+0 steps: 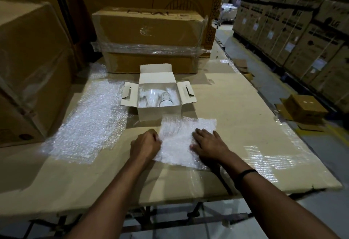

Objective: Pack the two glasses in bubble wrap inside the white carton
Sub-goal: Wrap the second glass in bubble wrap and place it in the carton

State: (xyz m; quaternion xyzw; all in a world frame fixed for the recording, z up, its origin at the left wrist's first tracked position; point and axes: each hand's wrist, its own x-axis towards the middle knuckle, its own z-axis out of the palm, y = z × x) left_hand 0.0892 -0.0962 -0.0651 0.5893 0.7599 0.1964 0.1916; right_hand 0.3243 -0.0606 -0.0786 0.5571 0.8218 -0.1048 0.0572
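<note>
At the near edge of the cardboard-covered table [236, 125], a small bubble-wrap sheet [177, 140] lies flat, its far edge just in front of the white carton [159, 113]. The left hand [145, 144] has curled fingers pinching the sheet's left edge. The right hand [209, 144] lies flat on the sheet's right part with fingers spread, pressing it down.

The glasses [162, 99] sit inside the open carton, seemingly unwrapped and lying on their sides. My judgement is that the main risk lies there. If bare glass lies against bare glass, a bump to the carton could knock them together. Lifting one out past the raised flaps could catch its rim, and smooth glass may slip in the hand. The sheet is light, so it could slide or curl once the pressing hand lifts. It also looks modest in size and may not cover a whole glass.

Counted:
- White carton: one.
- Hands: two.
- Glasses: one is plainly made out. A second clear shape beside it is too faint to be sure of.
- Bubble wrap: three pieces, namely the small sheet, a larger sheet [90, 121] at left, and a crumpled piece [97, 70] further back.
- Brown boxes [149, 29]: two, film-bound and stacked directly behind the carton.
</note>
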